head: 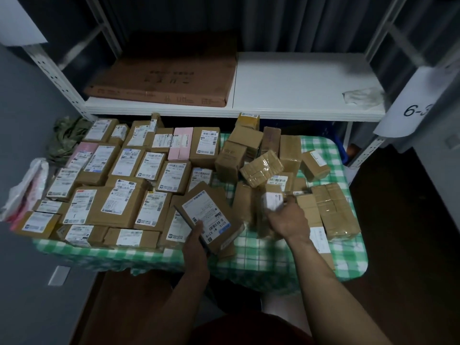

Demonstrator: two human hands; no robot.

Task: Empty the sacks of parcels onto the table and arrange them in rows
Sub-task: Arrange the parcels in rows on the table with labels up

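A table with a green checked cloth (263, 255) holds many cardboard parcels. On its left half, labelled parcels (119, 185) lie flat in rows, labels up. A loose heap of brown boxes (268, 160) fills the right half. My left hand (196, 242) grips a flat labelled parcel (209, 215) by its near edge, tilted above the front middle of the table. My right hand (288, 220) grips a small parcel with a white label (272, 201) at the near side of the heap; the parcel is blurred.
A white shelf (298, 90) runs just above the back of the table, with a large flat carton (169, 75) on it and crumpled plastic (361, 95) at its right. A camouflage sack (67, 138) lies back left, a plastic bag (27, 190) at the left edge.
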